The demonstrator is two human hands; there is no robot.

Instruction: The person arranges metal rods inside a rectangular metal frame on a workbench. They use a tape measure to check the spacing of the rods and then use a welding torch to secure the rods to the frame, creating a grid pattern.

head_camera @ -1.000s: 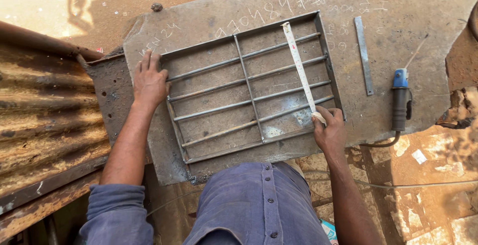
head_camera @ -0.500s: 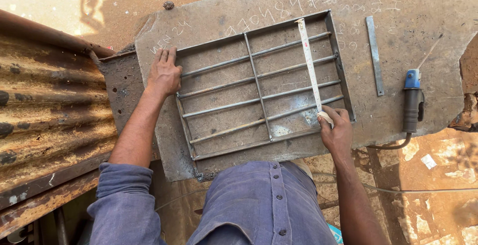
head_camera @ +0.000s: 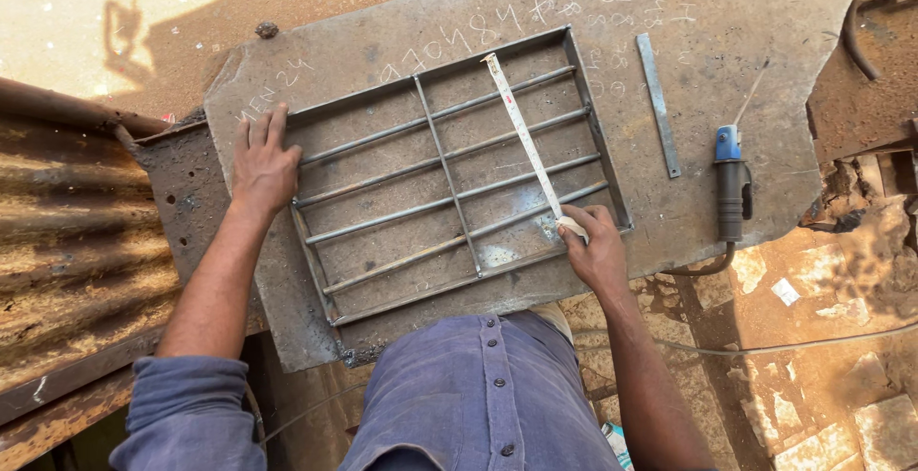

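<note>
The left hand (head_camera: 263,163) lies flat, fingers spread, on the far left corner of the metal grille (head_camera: 449,170), which rests on the steel worktop (head_camera: 746,12). The right hand (head_camera: 595,253) has its fingers pinched on a tape measure (head_camera: 524,136) stretched away from them across the bars. Right of those fingers lie a flat metal strip (head_camera: 659,104) and an electrode holder (head_camera: 731,182)

grille (head_camera: 449,175) on plate (head_camera: 746,12) | tape (head_camera: 524,136) across grille | torch (head_camera: 731,184) right

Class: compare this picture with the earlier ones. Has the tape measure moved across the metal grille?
Yes. The tape measure lay near the grille's right edge; now its far end has swung left toward the middle upright bar.
</note>
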